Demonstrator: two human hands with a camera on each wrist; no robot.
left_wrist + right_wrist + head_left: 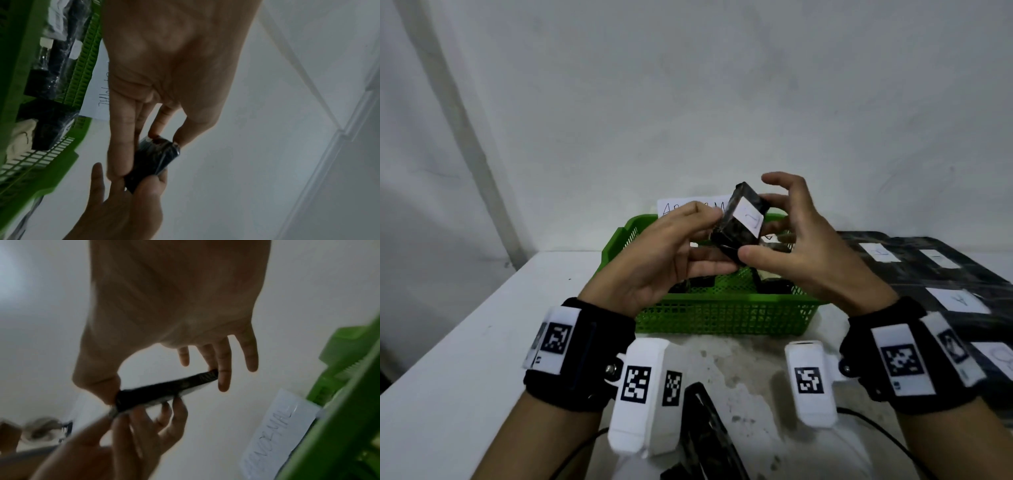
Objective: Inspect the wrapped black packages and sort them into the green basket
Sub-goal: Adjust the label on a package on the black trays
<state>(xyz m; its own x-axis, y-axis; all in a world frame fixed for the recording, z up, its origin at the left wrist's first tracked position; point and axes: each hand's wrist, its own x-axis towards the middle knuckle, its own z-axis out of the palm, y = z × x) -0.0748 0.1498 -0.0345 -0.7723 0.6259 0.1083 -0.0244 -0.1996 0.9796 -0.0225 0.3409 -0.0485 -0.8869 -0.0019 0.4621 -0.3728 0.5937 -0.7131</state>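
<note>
Package [741, 219] label visible head view only.

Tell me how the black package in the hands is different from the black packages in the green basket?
The held package is up in the air, tilted, pinched by the left hand and right hand; the basket packages lie low inside the green basket. The held one's white label faces the camera; theirs mostly don't. All are black and shiny-wrapped.
</note>
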